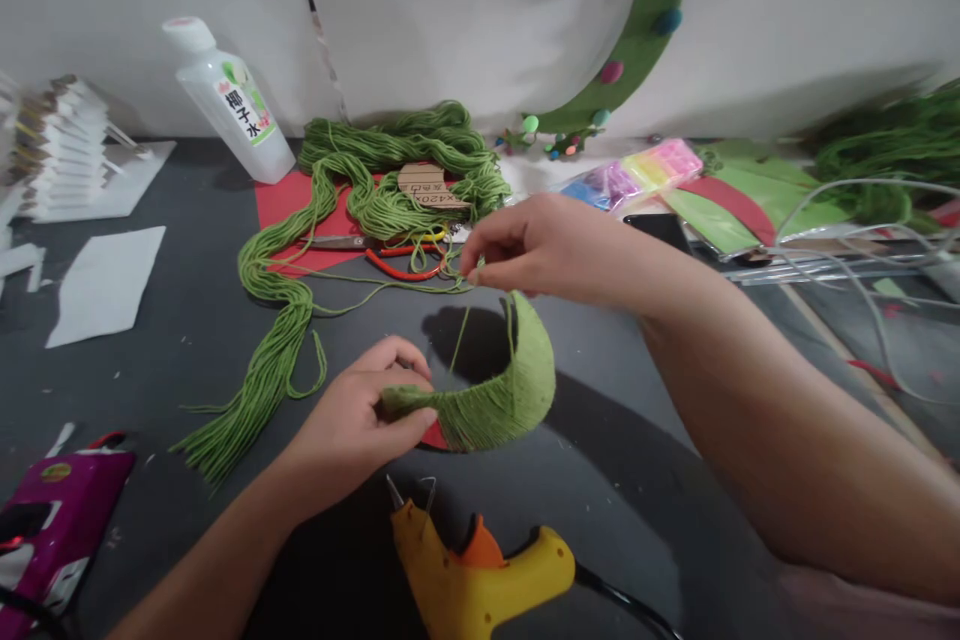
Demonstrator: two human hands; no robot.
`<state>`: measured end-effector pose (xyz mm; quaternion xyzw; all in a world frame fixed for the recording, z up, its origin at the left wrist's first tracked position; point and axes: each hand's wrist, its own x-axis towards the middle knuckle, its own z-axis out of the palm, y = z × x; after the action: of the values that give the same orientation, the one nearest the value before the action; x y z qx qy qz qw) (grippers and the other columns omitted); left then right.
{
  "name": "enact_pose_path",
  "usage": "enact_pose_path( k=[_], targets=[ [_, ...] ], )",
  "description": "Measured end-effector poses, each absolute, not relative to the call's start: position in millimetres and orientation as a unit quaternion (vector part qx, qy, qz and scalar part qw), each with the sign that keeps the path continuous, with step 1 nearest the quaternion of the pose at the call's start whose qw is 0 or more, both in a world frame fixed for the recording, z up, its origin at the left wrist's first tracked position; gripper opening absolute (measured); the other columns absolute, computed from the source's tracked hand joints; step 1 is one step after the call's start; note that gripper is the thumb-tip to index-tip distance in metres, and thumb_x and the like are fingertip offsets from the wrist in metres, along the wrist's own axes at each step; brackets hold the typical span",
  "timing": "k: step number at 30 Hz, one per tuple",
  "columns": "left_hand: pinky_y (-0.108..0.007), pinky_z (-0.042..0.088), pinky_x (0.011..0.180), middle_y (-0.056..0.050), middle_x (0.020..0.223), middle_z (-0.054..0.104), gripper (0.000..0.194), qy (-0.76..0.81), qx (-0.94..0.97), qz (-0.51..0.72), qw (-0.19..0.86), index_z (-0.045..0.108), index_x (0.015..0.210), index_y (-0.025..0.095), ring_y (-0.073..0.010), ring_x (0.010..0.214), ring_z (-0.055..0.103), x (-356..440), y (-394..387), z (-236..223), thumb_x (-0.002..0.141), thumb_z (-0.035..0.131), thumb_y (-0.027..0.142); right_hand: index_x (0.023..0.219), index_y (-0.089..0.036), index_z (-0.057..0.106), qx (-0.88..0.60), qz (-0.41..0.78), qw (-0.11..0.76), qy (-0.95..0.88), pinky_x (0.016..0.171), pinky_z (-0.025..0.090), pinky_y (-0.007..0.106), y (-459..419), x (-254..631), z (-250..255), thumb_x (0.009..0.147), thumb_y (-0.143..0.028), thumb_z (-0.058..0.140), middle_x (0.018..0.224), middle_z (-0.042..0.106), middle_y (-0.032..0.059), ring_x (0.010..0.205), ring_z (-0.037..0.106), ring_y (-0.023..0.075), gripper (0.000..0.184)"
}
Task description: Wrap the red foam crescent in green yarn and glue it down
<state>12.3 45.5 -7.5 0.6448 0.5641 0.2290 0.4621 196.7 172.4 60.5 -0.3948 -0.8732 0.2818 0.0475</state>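
Observation:
A crescent shape, mostly wrapped in green yarn, is held above the dark table. My left hand pinches its left end between thumb and fingers, where a bit of red shows underneath. Above the crescent's upper tip, my right hand is closed in a pinch on a strand of green yarn that runs down toward the crescent. Behind lies a long bundle of green yarn with a cardboard label. Scissors with red and yellow handles rest by the bundle.
A yellow glue gun lies in front, its cord trailing right. At left are a purple device, white paper and a bottle. A decorated green crescent hangs at the wall. Bagged pompoms and white cables lie right.

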Motion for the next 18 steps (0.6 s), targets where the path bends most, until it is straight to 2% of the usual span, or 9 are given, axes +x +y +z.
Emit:
enact_pose_path(
  k=[3,5,8,11,15,18],
  targets=[
    [-0.024,0.041,0.074,-0.006,0.120,0.052,0.013,0.545,0.708,0.244,0.376,0.061,0.066,0.019,-0.0137,0.075,0.053,13,43,-4,0.077,0.054,0.017,0.078,-0.014,0.068,-0.377,0.332,0.035,-0.864,0.050,0.033,0.020,181,185,50,0.075,-0.015,0.055,0.058,0.058,-0.0023,0.051,0.052,0.0083,0.013],
    [-0.026,0.041,0.080,-0.006,0.124,0.053,0.015,0.517,0.745,0.241,0.345,0.063,0.069,0.020,-0.0163,0.083,0.055,13,41,-7,0.077,0.052,0.014,0.075,-0.013,0.068,-0.370,0.298,0.017,-0.880,0.053,0.035,0.020,185,173,33,0.073,-0.014,0.057,0.066,0.063,0.0005,0.059,0.056,0.0104,0.011],
    [-0.029,0.042,0.082,-0.007,0.109,0.061,0.014,0.505,0.774,0.271,0.269,0.064,0.071,0.020,-0.0195,0.091,0.056,12,38,-13,0.077,0.053,0.013,0.076,-0.012,0.070,-0.377,0.265,0.020,-0.887,0.056,0.036,0.021,187,157,7,0.068,-0.011,0.059,0.070,0.066,0.0028,0.066,0.057,0.0130,0.013],
    [-0.030,0.043,0.076,-0.008,0.101,0.062,0.011,0.505,0.787,0.300,0.188,0.063,0.071,0.018,-0.0172,0.082,0.055,13,36,-15,0.077,0.055,0.013,0.077,-0.012,0.071,-0.386,0.246,0.033,-0.888,0.056,0.035,0.022,188,150,-8,0.067,-0.010,0.057,0.069,0.067,0.0041,0.064,0.056,0.0137,0.017],
    [-0.027,0.042,0.082,-0.007,0.111,0.065,0.015,0.441,0.809,0.323,0.219,0.062,0.072,0.017,-0.0144,0.084,0.057,15,36,-13,0.079,0.053,0.008,0.078,-0.014,0.070,-0.381,0.218,0.069,-0.896,0.061,0.037,0.023,194,147,-13,0.068,-0.011,0.055,0.077,0.068,0.0047,0.071,0.057,0.0150,0.018],
    [-0.024,0.043,0.080,-0.005,0.096,0.069,0.013,0.455,0.777,0.338,0.273,0.064,0.073,0.017,-0.0144,0.084,0.060,18,36,-13,0.077,0.055,0.007,0.078,-0.015,0.069,-0.379,0.198,0.087,-0.900,0.062,0.037,0.024,197,147,-11,0.065,-0.006,0.054,0.079,0.067,0.0050,0.073,0.058,0.0163,0.021]
  ],
)
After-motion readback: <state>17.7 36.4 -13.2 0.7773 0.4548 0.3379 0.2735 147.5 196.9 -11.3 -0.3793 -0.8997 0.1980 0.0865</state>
